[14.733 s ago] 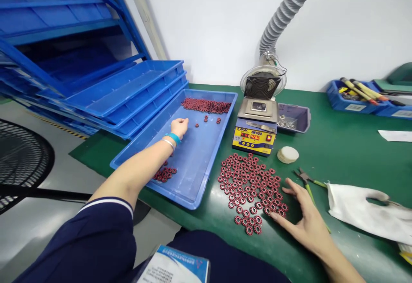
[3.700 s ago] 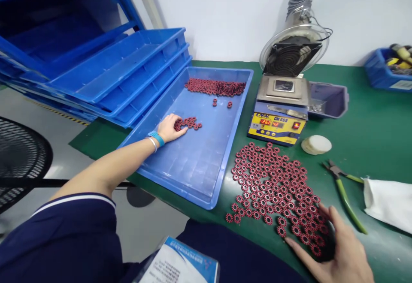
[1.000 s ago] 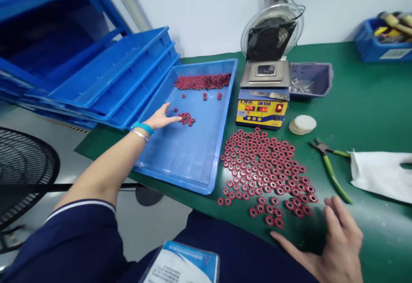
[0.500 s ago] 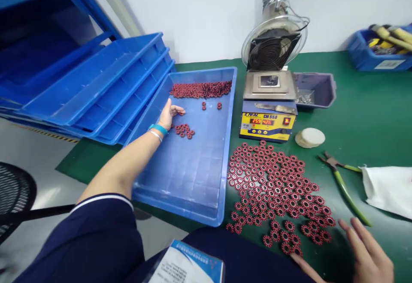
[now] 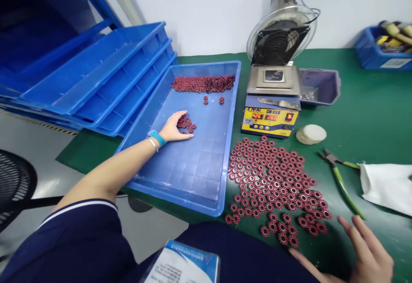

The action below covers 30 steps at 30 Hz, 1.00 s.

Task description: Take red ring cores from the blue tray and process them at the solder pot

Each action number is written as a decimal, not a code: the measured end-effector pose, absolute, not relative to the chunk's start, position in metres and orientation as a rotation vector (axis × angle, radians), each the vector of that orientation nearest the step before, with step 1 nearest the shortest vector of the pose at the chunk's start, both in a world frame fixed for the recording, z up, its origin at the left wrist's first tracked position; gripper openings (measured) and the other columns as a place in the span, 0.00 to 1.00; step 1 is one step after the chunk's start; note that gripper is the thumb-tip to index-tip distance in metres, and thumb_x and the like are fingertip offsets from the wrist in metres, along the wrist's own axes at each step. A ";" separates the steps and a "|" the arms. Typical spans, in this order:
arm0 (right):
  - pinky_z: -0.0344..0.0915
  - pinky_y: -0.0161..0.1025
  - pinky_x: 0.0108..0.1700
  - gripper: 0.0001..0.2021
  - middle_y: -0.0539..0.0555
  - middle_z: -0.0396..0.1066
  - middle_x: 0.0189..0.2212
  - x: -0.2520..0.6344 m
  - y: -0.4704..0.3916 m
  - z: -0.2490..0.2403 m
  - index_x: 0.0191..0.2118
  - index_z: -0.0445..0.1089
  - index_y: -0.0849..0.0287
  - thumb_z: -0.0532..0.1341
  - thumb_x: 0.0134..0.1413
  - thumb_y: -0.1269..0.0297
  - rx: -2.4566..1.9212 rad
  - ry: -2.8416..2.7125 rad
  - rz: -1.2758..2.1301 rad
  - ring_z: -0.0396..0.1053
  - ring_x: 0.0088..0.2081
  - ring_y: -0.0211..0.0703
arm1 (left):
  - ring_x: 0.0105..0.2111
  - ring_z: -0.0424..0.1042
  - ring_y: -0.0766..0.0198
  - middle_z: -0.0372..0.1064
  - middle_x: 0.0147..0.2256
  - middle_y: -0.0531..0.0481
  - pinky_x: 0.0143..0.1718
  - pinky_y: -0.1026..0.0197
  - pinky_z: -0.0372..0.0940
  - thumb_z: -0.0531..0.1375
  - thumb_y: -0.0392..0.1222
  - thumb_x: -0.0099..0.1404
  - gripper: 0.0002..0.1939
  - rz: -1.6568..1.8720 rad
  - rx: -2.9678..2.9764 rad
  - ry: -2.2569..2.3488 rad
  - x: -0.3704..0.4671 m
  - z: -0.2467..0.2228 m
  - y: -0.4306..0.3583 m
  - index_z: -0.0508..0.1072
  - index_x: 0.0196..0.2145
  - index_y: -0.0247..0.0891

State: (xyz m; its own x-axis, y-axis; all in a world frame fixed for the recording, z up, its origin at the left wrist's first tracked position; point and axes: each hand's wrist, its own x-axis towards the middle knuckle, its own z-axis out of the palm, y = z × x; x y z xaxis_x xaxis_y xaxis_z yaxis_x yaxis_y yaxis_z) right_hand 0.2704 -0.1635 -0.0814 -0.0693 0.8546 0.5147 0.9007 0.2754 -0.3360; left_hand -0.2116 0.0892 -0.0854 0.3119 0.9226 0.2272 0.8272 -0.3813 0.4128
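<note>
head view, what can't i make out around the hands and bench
All in the head view:
Small red rings at the left hand: exact count; too small, partly behind that hand.
Right hand: wrist, cut off by the bottom edge.
White cloth: far end, cut off by the right edge.
Purple bin: left part, hidden behind the yellow-fronted device.
Badge: small print, blurred.

My bare left hand [image 5: 175,127] partly hides a cluster of small red toothed rings [image 5: 188,123], the bottom edge crops my bare right hand [image 5: 365,255], and my blue-and-white rectangular badge [image 5: 183,263] reads blurred.
</note>
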 end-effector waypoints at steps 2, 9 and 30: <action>0.71 0.63 0.41 0.41 0.68 0.67 0.44 0.269 -0.166 -0.083 0.62 0.58 0.62 0.67 0.46 0.46 -1.586 -1.882 -0.081 0.72 0.42 0.69 | 0.52 0.69 0.46 0.70 0.50 0.38 0.57 0.44 0.61 0.67 0.59 0.48 0.36 0.698 2.366 1.598 -0.198 -0.087 0.092 0.69 0.50 0.36; 0.67 0.68 0.45 0.43 0.71 0.66 0.45 0.267 -0.170 -0.085 0.62 0.59 0.67 0.67 0.46 0.45 -1.569 -1.845 -0.097 0.67 0.50 0.77 | 0.48 0.71 0.50 0.71 0.46 0.40 0.55 0.47 0.63 0.63 0.56 0.53 0.24 0.731 2.321 1.641 -0.191 -0.079 0.068 0.71 0.43 0.38; 0.64 0.71 0.49 0.41 0.69 0.68 0.43 0.271 -0.171 -0.090 0.56 0.64 0.66 0.68 0.42 0.42 -1.561 -1.799 0.002 0.65 0.52 0.78 | 0.46 0.68 0.46 0.65 0.46 0.40 0.51 0.47 0.64 0.69 0.67 0.39 0.47 0.507 2.289 2.003 -0.215 -0.071 0.052 0.65 0.51 0.36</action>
